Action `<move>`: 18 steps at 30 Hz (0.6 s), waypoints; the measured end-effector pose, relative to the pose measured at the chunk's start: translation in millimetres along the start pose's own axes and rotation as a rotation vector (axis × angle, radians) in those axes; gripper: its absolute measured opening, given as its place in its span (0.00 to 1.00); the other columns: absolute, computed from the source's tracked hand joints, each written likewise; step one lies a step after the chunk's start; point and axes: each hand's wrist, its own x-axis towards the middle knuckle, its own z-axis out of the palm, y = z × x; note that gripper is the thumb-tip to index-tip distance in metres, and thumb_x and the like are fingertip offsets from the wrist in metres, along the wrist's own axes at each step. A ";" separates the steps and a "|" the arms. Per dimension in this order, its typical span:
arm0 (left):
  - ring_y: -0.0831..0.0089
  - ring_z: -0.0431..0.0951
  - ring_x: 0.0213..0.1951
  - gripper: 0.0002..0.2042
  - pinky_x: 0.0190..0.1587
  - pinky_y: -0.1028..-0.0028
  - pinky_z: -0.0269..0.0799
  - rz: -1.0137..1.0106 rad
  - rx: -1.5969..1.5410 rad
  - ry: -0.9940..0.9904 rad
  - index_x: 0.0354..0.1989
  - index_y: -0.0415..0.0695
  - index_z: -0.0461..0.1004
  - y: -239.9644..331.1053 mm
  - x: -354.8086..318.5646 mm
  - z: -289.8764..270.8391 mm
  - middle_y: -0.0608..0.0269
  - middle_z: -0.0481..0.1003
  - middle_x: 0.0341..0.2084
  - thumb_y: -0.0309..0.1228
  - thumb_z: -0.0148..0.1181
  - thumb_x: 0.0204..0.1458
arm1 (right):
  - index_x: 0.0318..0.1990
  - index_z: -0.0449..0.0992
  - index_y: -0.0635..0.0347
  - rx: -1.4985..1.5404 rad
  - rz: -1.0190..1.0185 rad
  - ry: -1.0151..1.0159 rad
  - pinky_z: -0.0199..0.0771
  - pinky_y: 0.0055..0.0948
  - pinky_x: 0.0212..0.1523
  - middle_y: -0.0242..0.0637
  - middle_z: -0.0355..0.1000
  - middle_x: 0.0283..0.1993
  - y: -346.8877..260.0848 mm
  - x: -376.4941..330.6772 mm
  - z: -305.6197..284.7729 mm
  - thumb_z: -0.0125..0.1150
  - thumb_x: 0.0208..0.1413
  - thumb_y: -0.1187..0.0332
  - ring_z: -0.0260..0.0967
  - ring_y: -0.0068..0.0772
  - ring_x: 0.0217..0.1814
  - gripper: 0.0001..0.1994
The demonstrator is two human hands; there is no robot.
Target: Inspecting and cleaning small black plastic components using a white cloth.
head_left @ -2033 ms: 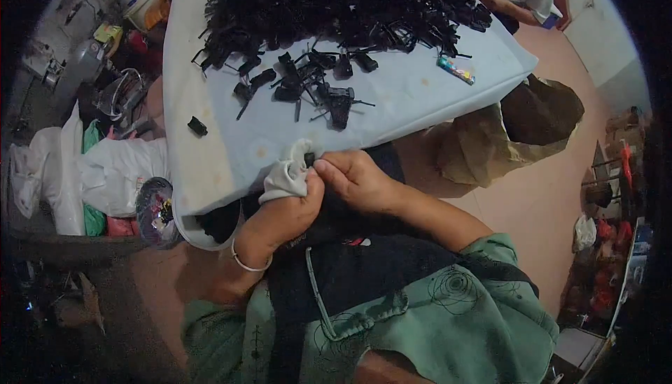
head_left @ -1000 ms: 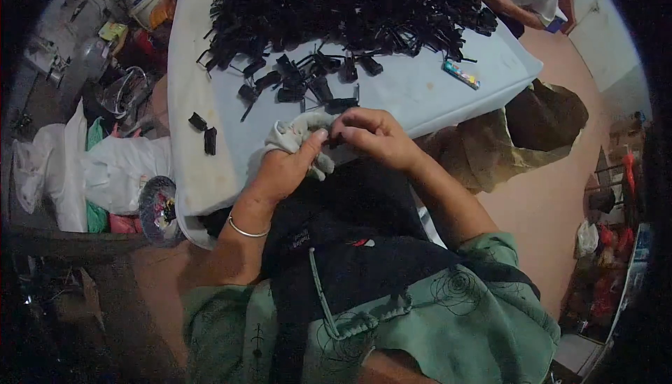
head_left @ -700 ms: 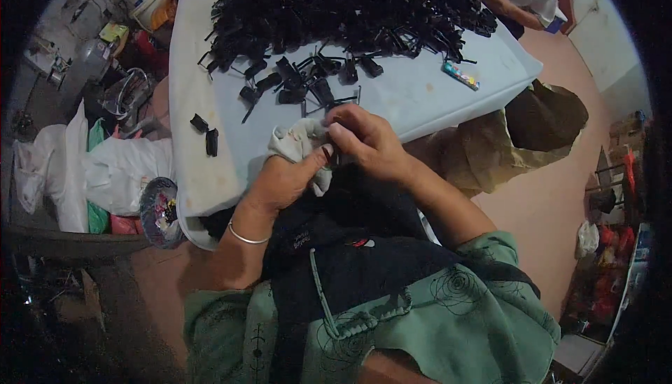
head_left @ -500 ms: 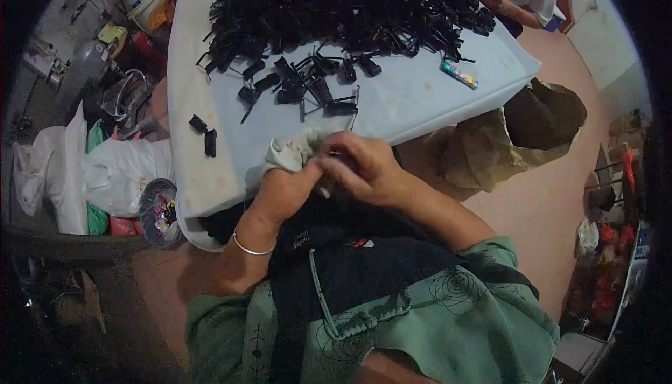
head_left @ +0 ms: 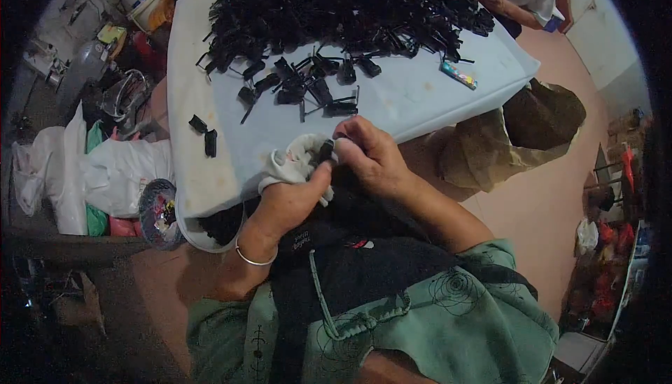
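My left hand (head_left: 297,189) is closed in front of the near table edge, its fingers covered by a white cloth or glove (head_left: 281,168) and its thumb bare. A small black plastic piece (head_left: 326,151) shows between that thumb and the white fabric. Just to the right of the piece, my right hand (head_left: 376,158) is closed, thumb and fingers bent together; whatever is in them is hidden. Beyond my hands, several loose black plastic parts (head_left: 318,91) with thin arms lie on the pale tabletop. Two small black pieces (head_left: 204,134) lie apart at the left.
A big heap of black parts (head_left: 343,9) covers the table's far side. A colourful tube-shaped packet (head_left: 458,74) lies right. An open brown sack (head_left: 483,149) stands beside the table. A clear bowl (head_left: 159,209) and white tub (head_left: 183,228) are left. Another person's arm (head_left: 507,9) reaches in far right.
My hands have drawn slightly apart, the right one shifting a little to the right. The black piece in my left hand, hidden before, now shows.
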 end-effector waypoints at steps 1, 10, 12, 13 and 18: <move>0.85 0.68 0.28 0.12 0.28 0.84 0.66 -0.064 -0.032 0.048 0.43 0.39 0.64 1.9 0.1 -1.8 0.69 0.69 0.28 0.23 0.52 0.48 | 0.33 0.66 0.63 -0.009 -0.034 0.012 0.56 0.18 0.24 0.24 0.59 0.22 -2.3 -1.2 -1.7 0.52 0.53 0.67 0.52 0.14 0.24 0.08; 0.68 0.73 0.28 0.12 0.30 0.75 0.69 0.249 0.515 0.190 0.40 0.38 0.67 -18.6 -1.1 1.1 0.56 0.72 0.27 0.25 0.52 0.46 | 0.25 0.66 0.66 -0.098 -0.013 -0.063 0.60 0.32 0.22 0.46 0.61 0.17 10.1 -6.5 14.8 0.46 0.56 0.64 0.56 0.28 0.18 0.14; 0.62 0.74 0.29 0.13 0.31 0.71 0.69 0.412 0.581 0.216 0.40 0.37 0.67 -28.2 1.9 0.9 0.52 0.72 0.27 0.25 0.53 0.45 | 0.25 0.66 0.66 -0.016 0.033 -0.033 0.60 0.31 0.22 0.45 0.61 0.16 20.1 -3.9 22.1 0.46 0.56 0.64 0.56 0.27 0.18 0.14; 0.59 0.74 0.30 0.13 0.32 0.70 0.69 0.403 0.647 0.235 0.40 0.37 0.67 -29.5 2.1 1.5 0.51 0.72 0.28 0.26 0.53 0.44 | 0.24 0.65 0.67 0.067 0.077 -0.006 0.60 0.31 0.22 0.43 0.61 0.16 23.3 -3.2 24.0 0.46 0.56 0.63 0.55 0.26 0.18 0.15; 0.58 0.74 0.31 0.12 0.32 0.69 0.69 0.226 0.613 0.286 0.39 0.37 0.68 -29.9 -4.2 0.6 0.51 0.73 0.28 0.27 0.52 0.45 | 0.24 0.65 0.66 0.122 0.094 -0.065 0.59 0.27 0.22 0.35 0.59 0.16 10.8 -5.1 23.0 0.45 0.57 0.63 0.54 0.21 0.20 0.15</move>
